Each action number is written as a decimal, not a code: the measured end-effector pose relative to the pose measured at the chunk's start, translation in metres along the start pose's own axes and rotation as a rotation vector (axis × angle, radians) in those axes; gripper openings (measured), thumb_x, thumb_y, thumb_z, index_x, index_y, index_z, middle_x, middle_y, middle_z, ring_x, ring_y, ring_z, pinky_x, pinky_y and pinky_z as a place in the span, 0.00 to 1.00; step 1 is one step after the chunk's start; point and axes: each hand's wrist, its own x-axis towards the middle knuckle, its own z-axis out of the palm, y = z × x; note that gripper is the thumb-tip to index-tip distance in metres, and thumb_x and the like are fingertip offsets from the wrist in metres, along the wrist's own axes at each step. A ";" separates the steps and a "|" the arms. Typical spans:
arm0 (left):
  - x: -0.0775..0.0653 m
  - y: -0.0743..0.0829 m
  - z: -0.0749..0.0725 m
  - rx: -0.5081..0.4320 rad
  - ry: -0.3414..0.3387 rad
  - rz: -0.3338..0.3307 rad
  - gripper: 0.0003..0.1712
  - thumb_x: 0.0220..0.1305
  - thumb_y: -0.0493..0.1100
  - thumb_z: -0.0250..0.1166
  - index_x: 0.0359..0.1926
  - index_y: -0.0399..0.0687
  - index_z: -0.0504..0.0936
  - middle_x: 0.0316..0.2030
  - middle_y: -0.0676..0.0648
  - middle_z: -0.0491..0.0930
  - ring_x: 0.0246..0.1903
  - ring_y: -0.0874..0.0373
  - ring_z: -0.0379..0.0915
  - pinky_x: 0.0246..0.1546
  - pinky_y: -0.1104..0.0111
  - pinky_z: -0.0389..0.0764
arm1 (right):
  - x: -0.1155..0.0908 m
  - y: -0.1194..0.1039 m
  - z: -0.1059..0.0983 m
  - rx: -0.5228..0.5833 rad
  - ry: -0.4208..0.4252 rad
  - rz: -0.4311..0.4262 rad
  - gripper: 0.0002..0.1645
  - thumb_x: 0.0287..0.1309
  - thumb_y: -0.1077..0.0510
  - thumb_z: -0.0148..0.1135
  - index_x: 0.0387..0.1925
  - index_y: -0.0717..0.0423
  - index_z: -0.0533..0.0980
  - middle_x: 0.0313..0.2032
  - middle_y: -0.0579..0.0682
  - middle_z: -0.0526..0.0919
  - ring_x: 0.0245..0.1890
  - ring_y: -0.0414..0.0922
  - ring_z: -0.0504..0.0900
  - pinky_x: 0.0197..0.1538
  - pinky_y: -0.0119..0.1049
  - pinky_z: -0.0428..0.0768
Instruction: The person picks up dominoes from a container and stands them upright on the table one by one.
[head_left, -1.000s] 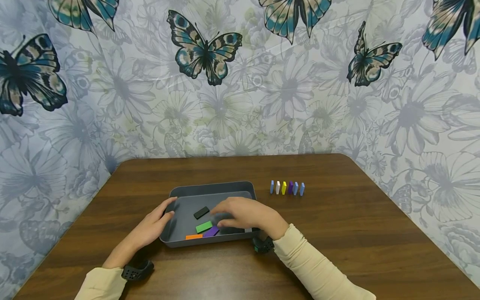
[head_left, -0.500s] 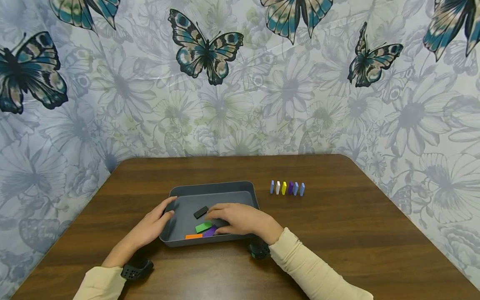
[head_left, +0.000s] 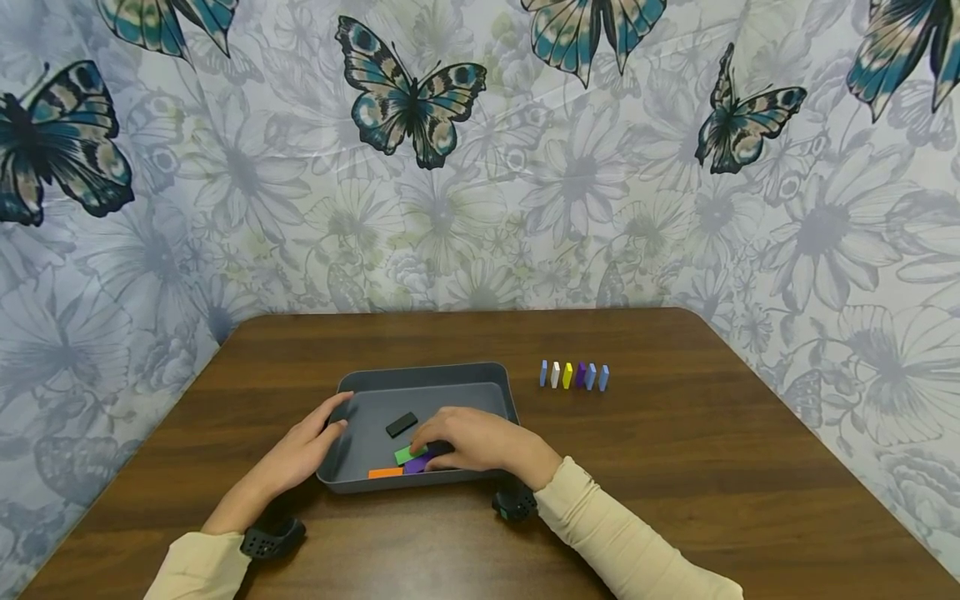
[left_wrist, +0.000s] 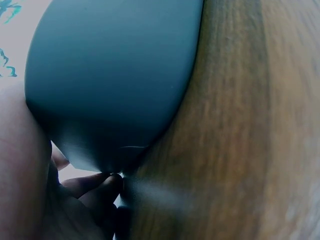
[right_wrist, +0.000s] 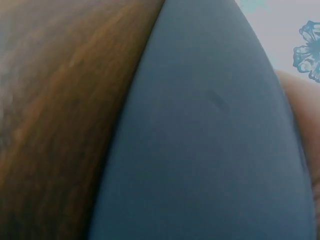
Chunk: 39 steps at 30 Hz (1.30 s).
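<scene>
Green block [head_left: 403,457], shifted slightly toward three o'clock, lies at seven o'clock in the tray [head_left: 446,395], partly hidden by the right hand [head_left: 477,440], whose grasp is unclear, while the left hand [head_left: 300,454] touches it, fingers relaxed along the tray's side.

One tabletop [head_left: 675,467], one tray [head_left: 427,377], two grips: one left grip [head_left: 300,450], one right grip [head_left: 476,442]. Four loose blocks show in the tray, lower centre of the frame: one black block [head_left: 402,425], one green block [head_left: 406,456], one purple block [head_left: 416,465], one orange block [head_left: 386,472]. Right of centre, six standing blocks [head_left: 567,376]: three blue, one white, one yellow, one purple. Two wristbands [head_left: 272,542]. Six butterflies [head_left: 412,100].
</scene>
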 end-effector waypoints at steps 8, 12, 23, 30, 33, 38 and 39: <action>-0.001 0.001 0.001 -0.001 -0.002 0.006 0.33 0.83 0.50 0.47 0.81 0.48 0.53 0.79 0.33 0.52 0.76 0.31 0.50 0.69 0.32 0.59 | -0.002 -0.001 -0.001 0.016 -0.004 0.072 0.18 0.65 0.49 0.71 0.55 0.44 0.83 0.49 0.39 0.85 0.42 0.32 0.78 0.47 0.21 0.76; -0.001 0.000 0.001 -0.005 0.003 0.007 0.33 0.83 0.50 0.47 0.81 0.48 0.53 0.79 0.33 0.52 0.76 0.31 0.51 0.69 0.33 0.60 | -0.004 0.000 -0.003 0.046 0.003 0.071 0.18 0.66 0.51 0.71 0.56 0.45 0.82 0.47 0.40 0.83 0.38 0.31 0.78 0.42 0.18 0.75; -0.004 0.000 0.001 -0.006 -0.007 -0.003 0.33 0.83 0.51 0.47 0.81 0.49 0.52 0.80 0.33 0.51 0.76 0.30 0.50 0.69 0.32 0.59 | -0.006 0.002 -0.012 0.091 -0.017 0.072 0.25 0.66 0.55 0.70 0.63 0.48 0.78 0.57 0.44 0.83 0.41 0.31 0.81 0.46 0.21 0.78; -0.002 0.002 -0.001 -0.001 0.005 0.011 0.33 0.83 0.50 0.47 0.81 0.48 0.53 0.79 0.33 0.51 0.77 0.31 0.49 0.69 0.32 0.58 | -0.007 0.006 -0.022 0.119 -0.009 0.070 0.17 0.67 0.57 0.67 0.56 0.50 0.82 0.45 0.42 0.87 0.42 0.32 0.82 0.48 0.23 0.79; -0.002 0.002 -0.001 0.001 0.008 0.017 0.33 0.83 0.50 0.47 0.81 0.48 0.53 0.79 0.33 0.52 0.77 0.31 0.49 0.70 0.32 0.58 | -0.009 0.006 -0.025 0.130 0.015 0.067 0.17 0.67 0.58 0.67 0.56 0.50 0.83 0.45 0.42 0.86 0.42 0.32 0.82 0.48 0.22 0.79; -0.002 0.002 0.000 -0.004 0.005 0.016 0.33 0.83 0.50 0.47 0.81 0.48 0.53 0.80 0.33 0.51 0.77 0.31 0.49 0.70 0.32 0.58 | -0.013 0.010 -0.029 0.131 0.039 0.079 0.17 0.64 0.59 0.65 0.55 0.50 0.82 0.45 0.42 0.84 0.42 0.33 0.80 0.49 0.22 0.78; -0.002 0.002 0.000 -0.005 0.004 0.016 0.33 0.83 0.50 0.47 0.81 0.48 0.53 0.80 0.34 0.51 0.77 0.31 0.49 0.70 0.33 0.58 | -0.014 0.011 -0.030 0.133 0.042 0.087 0.17 0.63 0.59 0.65 0.54 0.50 0.81 0.44 0.42 0.84 0.42 0.33 0.79 0.48 0.23 0.78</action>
